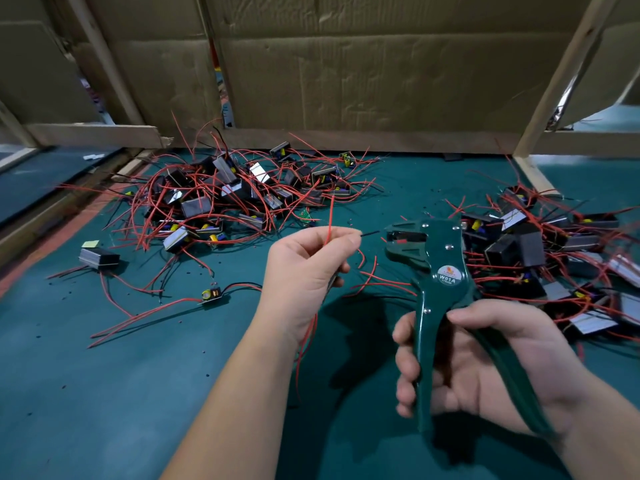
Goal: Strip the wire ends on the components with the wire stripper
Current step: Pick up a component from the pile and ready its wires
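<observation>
Above the green mat [104,393], the left hand [308,271] pinches a thin black wire [370,233], its tip just short of the dark green metal wire stripper [433,268] gripped by the right hand [485,368].

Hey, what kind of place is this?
Probably a small electronics assembly workbench: heaps of wired components lie on a green mat, the right hand grips a wire stripper, and cardboard sheets wall in the bench.

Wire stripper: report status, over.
Left hand pinches a black wire and a red wire. Right hand grips the wire stripper by its handles. Black wire tip short of the jaws, not in. Gap between them clear.
</observation>
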A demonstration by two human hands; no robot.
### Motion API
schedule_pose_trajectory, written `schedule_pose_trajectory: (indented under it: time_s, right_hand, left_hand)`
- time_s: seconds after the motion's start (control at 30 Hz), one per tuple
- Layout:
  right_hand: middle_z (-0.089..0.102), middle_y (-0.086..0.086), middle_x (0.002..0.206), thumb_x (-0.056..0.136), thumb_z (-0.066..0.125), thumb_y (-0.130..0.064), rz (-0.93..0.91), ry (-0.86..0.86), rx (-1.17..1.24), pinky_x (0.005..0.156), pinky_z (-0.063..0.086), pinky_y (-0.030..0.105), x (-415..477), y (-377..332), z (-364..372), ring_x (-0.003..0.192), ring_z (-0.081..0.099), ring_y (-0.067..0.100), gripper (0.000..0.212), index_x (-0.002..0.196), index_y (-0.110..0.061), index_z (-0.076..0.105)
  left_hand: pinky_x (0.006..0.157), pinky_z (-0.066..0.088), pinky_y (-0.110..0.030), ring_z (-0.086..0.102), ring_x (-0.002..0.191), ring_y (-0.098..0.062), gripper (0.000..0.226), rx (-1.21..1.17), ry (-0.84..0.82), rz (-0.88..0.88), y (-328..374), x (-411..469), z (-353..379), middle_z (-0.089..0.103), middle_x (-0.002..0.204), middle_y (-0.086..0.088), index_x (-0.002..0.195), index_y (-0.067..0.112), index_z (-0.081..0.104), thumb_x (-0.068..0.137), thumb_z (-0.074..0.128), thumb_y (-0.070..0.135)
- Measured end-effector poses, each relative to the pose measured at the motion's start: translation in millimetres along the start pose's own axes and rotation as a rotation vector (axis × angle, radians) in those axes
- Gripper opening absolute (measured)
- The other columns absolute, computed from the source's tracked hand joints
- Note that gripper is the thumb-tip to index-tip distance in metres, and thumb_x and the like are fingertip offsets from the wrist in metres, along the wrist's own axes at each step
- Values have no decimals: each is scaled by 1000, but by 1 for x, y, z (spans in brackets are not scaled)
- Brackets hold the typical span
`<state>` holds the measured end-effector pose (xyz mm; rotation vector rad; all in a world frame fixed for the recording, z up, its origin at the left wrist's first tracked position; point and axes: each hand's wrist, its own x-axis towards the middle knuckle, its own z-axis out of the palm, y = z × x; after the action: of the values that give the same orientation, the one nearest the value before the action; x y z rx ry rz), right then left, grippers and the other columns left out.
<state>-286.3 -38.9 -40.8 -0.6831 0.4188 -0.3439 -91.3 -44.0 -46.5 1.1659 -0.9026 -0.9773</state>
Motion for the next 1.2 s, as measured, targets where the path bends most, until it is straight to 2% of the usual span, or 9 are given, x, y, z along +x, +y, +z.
schedule_pose_trajectory:
  time_s: [0.2, 0.57, 0.63, 0.73, 0.8, 0.87, 0.97, 1.1, 1.2]
  right_hand:
    - [62, 24, 85, 75, 67, -28, 22, -122, -22, 82, 49, 51, -1, 1, 0, 80, 62, 39, 38, 99, 2, 64]
    - [56, 17, 62, 74, 70, -39, 29, 73, -105, 61, 52, 43, -1, 5, 6, 55, 59, 31, 35, 74, -5, 62]
    - [46, 13, 50, 79, 64, -40, -12, 199, -98, 48, 47, 35, 1, 6, 8, 40, 49, 26, 38, 63, -6, 55]
    - [36, 9, 45, 72, 60, -49, -64, 333, -82, 40, 40, 28, 4, 4, 8, 32, 38, 21, 45, 56, -9, 48]
    - [44, 13, 51, 70, 68, -45, -80, 303, -52, 44, 46, 35, 5, 3, 6, 40, 47, 26, 42, 61, -6, 56]
    - [56, 21, 67, 54, 82, -35, -143, 254, 30, 58, 54, 47, 5, 3, 3, 57, 58, 35, 43, 75, -1, 66]
    - [59, 26, 79, 42, 84, -27, -215, 252, 67, 68, 54, 54, 6, 0, -3, 70, 62, 40, 55, 86, 3, 69]
    - [59, 28, 80, 46, 82, -25, -98, 188, 33, 69, 53, 54, 2, 1, -4, 70, 62, 41, 53, 88, 4, 67]
    - [59, 28, 80, 51, 80, -24, -8, 107, 7, 73, 53, 54, 4, 7, 0, 73, 62, 41, 50, 91, 4, 66]
  left_hand:
    - [49, 41, -17, 48, 50, -3, 21, 54, -34, 80, 0, -2, 0, 59, 52, 9, 66, 19, 72, 82, 69, 5]
    - [50, 37, -17, 45, 53, -4, 26, 79, -59, 95, -4, -4, 2, 60, 56, 10, 64, 23, 73, 82, 70, 5]
    - [51, 38, -19, 46, 55, -4, 21, 86, -68, 109, -3, -3, 3, 57, 56, 12, 68, 28, 73, 83, 69, 13]
    - [53, 45, -23, 51, 62, -7, 27, 68, -178, 15, -1, -3, 6, 42, 56, 13, 77, 36, 68, 87, 43, 41]
    - [54, 47, -25, 51, 67, -7, 39, 139, -230, 40, -4, -3, 6, 44, 63, 10, 73, 35, 65, 90, 33, 48]
    - [55, 47, -22, 49, 67, -2, 38, 198, -210, 98, -5, -3, 4, 52, 68, 13, 66, 31, 63, 90, 37, 46]
    - [54, 46, -20, 49, 67, 2, 33, 223, -109, 150, -5, 0, 0, 56, 71, 15, 61, 31, 65, 87, 48, 42]
    - [71, 48, -48, 49, 72, -9, 25, 323, -1, 240, -7, 3, -6, 54, 82, -7, 66, 34, 67, 87, 55, 42]
    - [78, 47, -53, 49, 74, -10, 24, 330, 13, 254, -7, 2, -4, 54, 77, -1, 67, 35, 67, 86, 56, 44]
